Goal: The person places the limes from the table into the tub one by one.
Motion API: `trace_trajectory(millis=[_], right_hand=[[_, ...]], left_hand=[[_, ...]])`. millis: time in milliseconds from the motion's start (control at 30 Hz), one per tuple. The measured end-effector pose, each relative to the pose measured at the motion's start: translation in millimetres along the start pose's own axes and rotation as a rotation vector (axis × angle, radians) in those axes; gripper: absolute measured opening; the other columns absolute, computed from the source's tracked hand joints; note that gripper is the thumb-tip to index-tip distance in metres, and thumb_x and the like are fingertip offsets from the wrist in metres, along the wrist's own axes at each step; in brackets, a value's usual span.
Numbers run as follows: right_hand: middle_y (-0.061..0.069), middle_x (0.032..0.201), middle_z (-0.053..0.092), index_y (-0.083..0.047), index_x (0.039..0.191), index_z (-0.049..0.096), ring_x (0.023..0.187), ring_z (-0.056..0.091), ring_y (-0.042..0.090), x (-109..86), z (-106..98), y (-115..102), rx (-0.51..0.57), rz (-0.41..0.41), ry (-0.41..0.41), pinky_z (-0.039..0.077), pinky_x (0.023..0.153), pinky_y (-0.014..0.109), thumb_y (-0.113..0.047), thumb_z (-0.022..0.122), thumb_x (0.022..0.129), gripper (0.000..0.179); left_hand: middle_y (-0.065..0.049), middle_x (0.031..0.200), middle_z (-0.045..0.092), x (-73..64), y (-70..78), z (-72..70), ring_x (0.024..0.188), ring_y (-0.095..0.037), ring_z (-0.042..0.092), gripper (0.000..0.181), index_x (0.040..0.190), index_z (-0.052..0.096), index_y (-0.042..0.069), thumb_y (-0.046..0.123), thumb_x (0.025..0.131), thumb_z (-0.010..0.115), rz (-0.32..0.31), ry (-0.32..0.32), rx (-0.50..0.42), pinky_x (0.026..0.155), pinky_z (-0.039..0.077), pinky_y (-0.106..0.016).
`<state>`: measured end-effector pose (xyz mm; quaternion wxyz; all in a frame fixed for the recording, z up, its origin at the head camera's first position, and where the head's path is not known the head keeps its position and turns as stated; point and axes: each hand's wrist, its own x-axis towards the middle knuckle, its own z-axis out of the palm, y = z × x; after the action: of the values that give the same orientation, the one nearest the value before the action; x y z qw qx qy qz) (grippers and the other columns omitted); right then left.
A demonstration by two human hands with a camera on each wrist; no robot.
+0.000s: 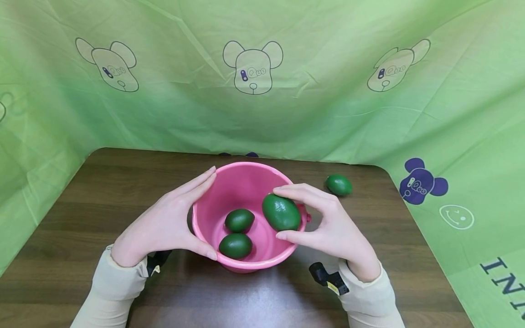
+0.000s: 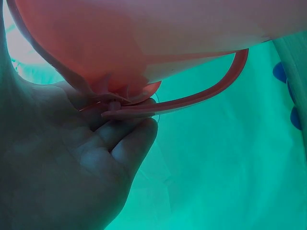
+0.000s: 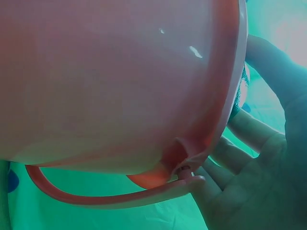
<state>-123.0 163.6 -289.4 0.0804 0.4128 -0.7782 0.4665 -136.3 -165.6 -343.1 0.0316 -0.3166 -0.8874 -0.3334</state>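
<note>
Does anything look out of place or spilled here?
Nothing looks spilled or damaged. The one stray is a green fruit on the table, beyond the right hand; two others lie inside the pink bucket.

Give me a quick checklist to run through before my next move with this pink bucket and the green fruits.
1. Left hand braces the pink bucket at its left side: ok.
2. Right hand grips the held fruit between thumb and fingers: ok.
3. Held fruit over the bucket's opening, by the head view: ok.
4. Held fruit clear of the bucket's inside: cannot tell.
5. Handle out of the opening: ok, outside the bucket in both wrist views.
6. Table free of fruit: not ok, the loose fruit lies beyond the right hand.
</note>
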Motion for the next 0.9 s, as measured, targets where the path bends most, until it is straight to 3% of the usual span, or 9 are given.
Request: trace_trajectory(millis=[667,900], right_hand=[[0.006,0.125,0.067,-0.001,0.128,0.066,0.110,0.062,0.021,-1.6,2.9,0.5,0.014,0.049,-0.044,0.054,0.090,0.028,0.004,0.092,0.068,0.066],[0.005,0.127,0.066,-0.006,0.131,0.066,0.111,0.062,0.021,-2.6,3.3,4.6,-0.009,0.021,-0.031,0.053,0.090,0.031,0.001,0.092,0.069,0.068]], left_hand=[[0.015,0.168,0.009,0.2,0.3,-0.1,0.150,-0.013,0.022,0.141,0.163,0.022,0.018,0.081,0.053,0.083,-0.011,-0.001,0.000,0.112,0.038,-0.042],[0.015,0.168,0.009,0.3,0.1,-0.2,0.150,-0.013,0.022,0.141,0.163,0.022,0.018,0.081,0.053,0.083,-0.011,0.001,-0.005,0.112,0.038,-0.043]])
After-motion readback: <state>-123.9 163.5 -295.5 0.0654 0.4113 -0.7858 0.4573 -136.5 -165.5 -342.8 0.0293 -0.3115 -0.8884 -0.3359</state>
